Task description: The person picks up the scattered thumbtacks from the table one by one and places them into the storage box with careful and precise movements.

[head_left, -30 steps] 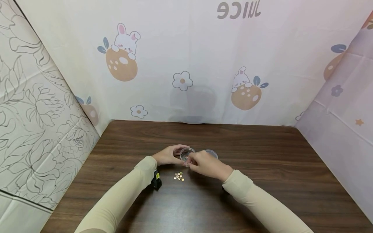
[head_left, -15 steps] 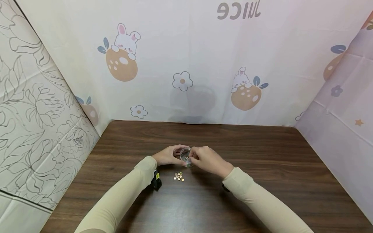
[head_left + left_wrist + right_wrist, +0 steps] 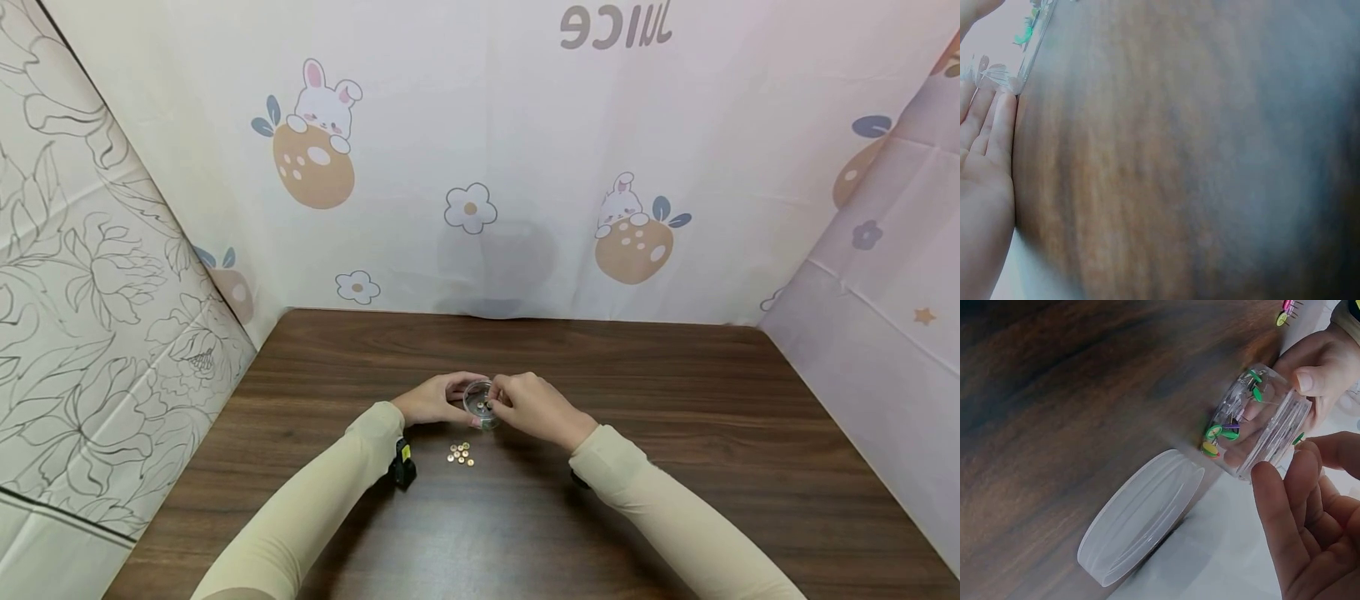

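A clear round jar (image 3: 477,400) is gripped by my left hand (image 3: 435,402), the thumb on its near side and fingers round the far side. Through its wall in the right wrist view show several thumbtacks (image 3: 1213,432), mostly green. My right hand (image 3: 1310,525) pinches a green thumbtack (image 3: 1298,438) between thumb and finger at the jar's open mouth. The left wrist view catches only part of the jar (image 3: 1036,37) beyond the fingers. Nearer me on the table lies a small group of thumbtacks (image 3: 461,455).
A clear round lid (image 3: 1141,519) lies on the table beside the jar; my right hand hides it in the head view. The dark wooden table (image 3: 675,400) ends at a patterned curtain (image 3: 525,150) behind and at both sides.
My right hand has shifted from the jar's near side to its right rim and now covers the lid in the head view. My left hand and the jar stay put.
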The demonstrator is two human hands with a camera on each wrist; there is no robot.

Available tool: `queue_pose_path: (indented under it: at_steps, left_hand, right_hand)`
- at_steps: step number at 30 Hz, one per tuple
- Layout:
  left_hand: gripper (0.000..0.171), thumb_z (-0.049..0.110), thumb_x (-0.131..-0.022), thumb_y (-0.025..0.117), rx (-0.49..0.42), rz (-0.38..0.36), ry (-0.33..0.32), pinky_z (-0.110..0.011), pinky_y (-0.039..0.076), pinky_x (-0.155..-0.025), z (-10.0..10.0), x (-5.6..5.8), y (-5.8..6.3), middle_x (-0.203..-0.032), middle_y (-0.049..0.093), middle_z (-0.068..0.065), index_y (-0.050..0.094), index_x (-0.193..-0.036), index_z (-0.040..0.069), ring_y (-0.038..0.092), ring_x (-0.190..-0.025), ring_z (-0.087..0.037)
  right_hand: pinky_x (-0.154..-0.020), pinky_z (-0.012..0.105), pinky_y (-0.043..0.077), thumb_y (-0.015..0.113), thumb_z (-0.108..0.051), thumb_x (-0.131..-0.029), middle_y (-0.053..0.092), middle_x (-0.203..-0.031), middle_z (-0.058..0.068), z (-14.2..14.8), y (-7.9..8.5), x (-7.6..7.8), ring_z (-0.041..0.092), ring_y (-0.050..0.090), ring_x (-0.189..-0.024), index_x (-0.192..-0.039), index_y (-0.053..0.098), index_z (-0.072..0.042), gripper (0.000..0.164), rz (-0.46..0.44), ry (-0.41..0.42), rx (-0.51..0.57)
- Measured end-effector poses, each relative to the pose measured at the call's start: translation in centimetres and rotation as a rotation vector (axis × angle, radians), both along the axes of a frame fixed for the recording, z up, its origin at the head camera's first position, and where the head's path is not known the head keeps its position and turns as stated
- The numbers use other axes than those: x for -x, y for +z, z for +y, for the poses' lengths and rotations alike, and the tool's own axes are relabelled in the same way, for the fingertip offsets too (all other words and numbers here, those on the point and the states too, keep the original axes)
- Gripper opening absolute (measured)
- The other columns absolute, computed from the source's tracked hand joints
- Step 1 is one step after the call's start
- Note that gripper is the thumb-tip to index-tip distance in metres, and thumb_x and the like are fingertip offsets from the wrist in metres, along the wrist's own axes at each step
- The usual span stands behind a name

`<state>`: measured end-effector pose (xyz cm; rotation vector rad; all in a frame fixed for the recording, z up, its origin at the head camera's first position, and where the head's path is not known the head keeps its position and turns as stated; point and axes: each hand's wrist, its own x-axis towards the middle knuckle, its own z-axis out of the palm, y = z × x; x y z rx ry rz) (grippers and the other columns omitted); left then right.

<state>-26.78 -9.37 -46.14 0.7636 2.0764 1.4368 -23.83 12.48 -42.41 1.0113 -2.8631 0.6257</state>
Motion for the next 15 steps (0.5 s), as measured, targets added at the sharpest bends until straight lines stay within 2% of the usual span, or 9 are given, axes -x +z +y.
queue_pose_path:
  at_steps: [15]
  left_hand:
    - [0.071,0.019,-0.078,0.076,0.009,0.002,0.009,-0.045,0.041,-0.102,0.01,-0.2,0.34,-0.139,0.045,-0.008,0.04,-0.14,0.017,0.044,-0.123,-0.022]
  right_hand:
    - [-0.048,0.023,0.046,0.061,-0.018,-0.089,0.059,-0.068,-0.01,-0.14,0.08,0.12,0.001,0.047,-0.051,-0.09,0.066,-0.016,0.006,-0.021,-0.007,-0.003]
